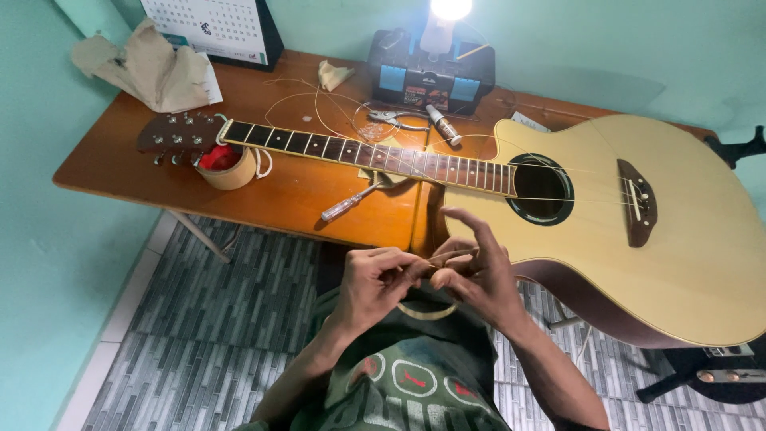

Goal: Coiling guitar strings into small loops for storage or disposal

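My left hand (375,283) and my right hand (475,271) meet in front of my chest, below the table edge. Both pinch a thin coiled guitar string (427,313), whose loop hangs down between them. An acoustic guitar (678,239) lies flat on the wooden table (271,191), body at the right, headstock (177,137) at the left. The neck rests on a roll of tape (231,169). A single string runs over the soundhole (542,189) to the bridge (638,201).
A clear-handled screwdriver (345,205) lies near the table's front edge. Pliers (392,120), a small tube-shaped tool (444,125) and loose wire (319,100) lie behind the neck. A black toolbox (431,76) with a lamp (447,14), crumpled paper (148,64) and a calendar (219,28) stand at the back.
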